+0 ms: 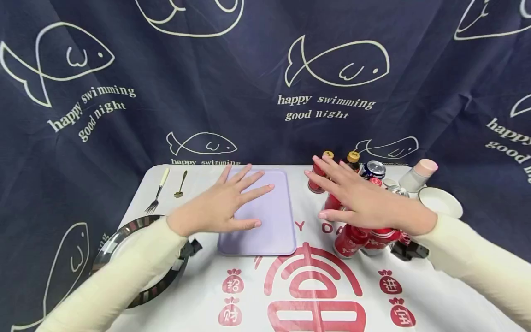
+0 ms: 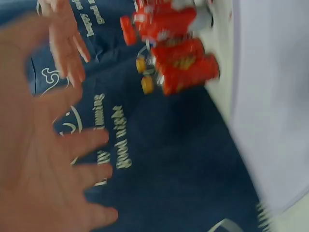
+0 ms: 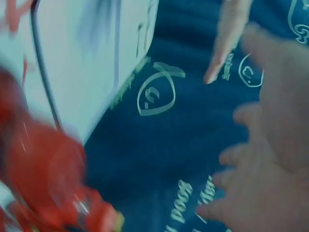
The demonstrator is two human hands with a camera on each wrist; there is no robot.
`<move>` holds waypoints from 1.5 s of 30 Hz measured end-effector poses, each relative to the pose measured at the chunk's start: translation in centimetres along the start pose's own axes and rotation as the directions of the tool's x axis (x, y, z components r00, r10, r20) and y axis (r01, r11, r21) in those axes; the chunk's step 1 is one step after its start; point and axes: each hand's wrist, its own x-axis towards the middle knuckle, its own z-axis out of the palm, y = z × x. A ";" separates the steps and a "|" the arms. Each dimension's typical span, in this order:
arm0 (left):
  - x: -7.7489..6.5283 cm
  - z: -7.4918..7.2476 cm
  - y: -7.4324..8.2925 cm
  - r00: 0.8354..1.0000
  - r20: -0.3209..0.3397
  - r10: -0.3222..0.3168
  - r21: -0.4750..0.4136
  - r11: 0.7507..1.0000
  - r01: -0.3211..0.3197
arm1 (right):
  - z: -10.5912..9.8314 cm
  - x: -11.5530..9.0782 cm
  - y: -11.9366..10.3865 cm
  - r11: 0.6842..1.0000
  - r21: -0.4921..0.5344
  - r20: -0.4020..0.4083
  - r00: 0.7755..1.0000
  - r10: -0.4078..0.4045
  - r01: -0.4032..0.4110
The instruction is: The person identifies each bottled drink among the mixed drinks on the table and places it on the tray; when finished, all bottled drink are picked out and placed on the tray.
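Note:
My left hand (image 1: 226, 205) is held over the lilac tray (image 1: 269, 235) with its fingers spread and nothing in them. On the right, my right hand (image 1: 365, 200) hovers above a group of drinks, its fingers also spread and holding nothing. Partly hidden beneath it are red cans (image 1: 350, 241) and bottles with red labels and yellow caps (image 1: 316, 182). A dark blue can (image 1: 374, 169) stands just behind. In the left wrist view, red bottles (image 2: 188, 75) lie beyond the outstretched fingers (image 2: 89, 140). Blurred red drinks (image 3: 46, 166) fill the lower left of the right wrist view.
At far left lie a fork (image 1: 159, 191) and a small spoon (image 1: 180, 184). A dark-rimmed plate (image 1: 143, 302) sits partly under the left sleeve. To the right are a pink-capped container (image 1: 419, 176) and a white dish (image 1: 441, 203). A dark blue curtain (image 1: 257, 92) hangs behind the table.

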 end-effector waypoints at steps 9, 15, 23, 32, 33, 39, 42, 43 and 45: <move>-3.4 6.1 1.3 0.764 -0.190 -0.617 -0.589 0.694 0.414 | 1.2 -2.6 -4.3 0.975 0.193 -0.143 0.980 0.137 -0.108; -5.2 9.7 1.2 0.568 -0.043 -0.822 -0.785 0.379 0.489 | 1.6 -3.6 -5.3 0.962 0.231 -0.177 0.966 0.190 -0.146; -6.3 12.1 1.1 0.553 0.064 -0.831 -0.657 0.382 0.650 | 1.5 -5.4 -4.3 0.969 0.148 -0.331 0.914 0.235 -0.196; -5.8 13.5 0.4 0.495 0.003 -0.869 -0.544 0.414 0.730 | 1.4 -7.5 -3.2 0.933 0.171 -0.435 0.825 0.360 -0.316; -5.7 13.6 0.2 0.486 -0.011 -0.874 -0.541 0.414 0.732 | 1.5 -7.7 -3.1 0.927 0.173 -0.433 0.820 0.375 -0.333; -4.8 14.0 -0.5 0.442 -0.063 -0.895 -0.524 0.407 0.748 | 1.9 -8.5 -2.8 0.872 0.199 -0.441 0.753 0.488 -0.448; -4.3 13.9 -0.6 0.435 -0.060 -0.899 -0.508 0.402 0.762 | 2.3 -8.8 -2.6 0.829 0.222 -0.429 0.712 0.556 -0.513; -4.2 13.9 -0.6 0.435 -0.056 -0.899 -0.502 0.402 0.766 | 2.5 -9.0 -2.4 0.820 0.225 -0.428 0.703 0.569 -0.526; -4.0 13.9 -0.8 0.432 -0.059 -0.900 -0.492 0.403 0.772 | 2.9 -9.3 -2.2 0.802 0.231 -0.424 0.684 0.593 -0.551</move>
